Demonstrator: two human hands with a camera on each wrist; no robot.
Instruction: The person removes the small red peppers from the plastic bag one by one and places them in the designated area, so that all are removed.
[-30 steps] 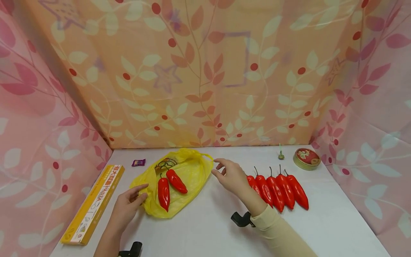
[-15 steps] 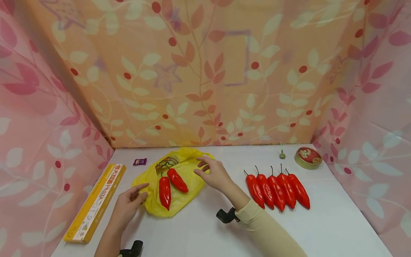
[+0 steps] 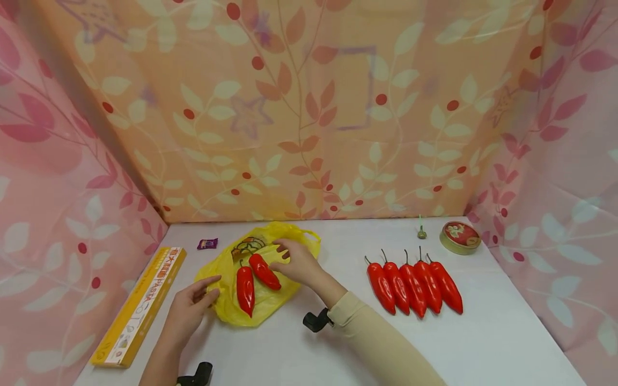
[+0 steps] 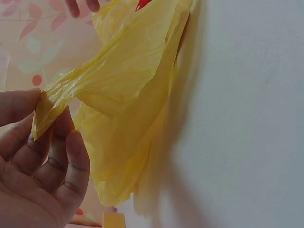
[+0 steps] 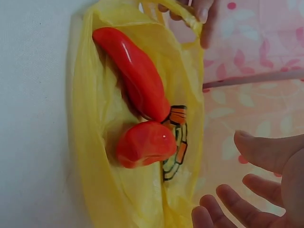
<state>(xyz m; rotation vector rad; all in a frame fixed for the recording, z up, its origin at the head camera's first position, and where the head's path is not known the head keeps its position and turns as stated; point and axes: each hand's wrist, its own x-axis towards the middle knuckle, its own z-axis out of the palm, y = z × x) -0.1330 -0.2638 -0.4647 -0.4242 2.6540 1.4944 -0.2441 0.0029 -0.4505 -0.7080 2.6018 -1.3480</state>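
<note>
A yellow plastic bag lies on the white table with two red peppers on it. My left hand pinches the bag's left edge; the left wrist view shows the thumb and fingers gripping a stretched strip of the bag. My right hand hovers over the bag's right half, fingers spread and holding nothing. In the right wrist view its fingertips stand just apart from the two peppers on the bag.
Several more red peppers lie in a row to the right. A round tin and a small green-tipped item sit at the back right. A purple sweet and a long yellow box lie at the left.
My right hand has moved left from beside the row of peppers to above the bag. The left hand has kept its pinch on the bag's edge.
</note>
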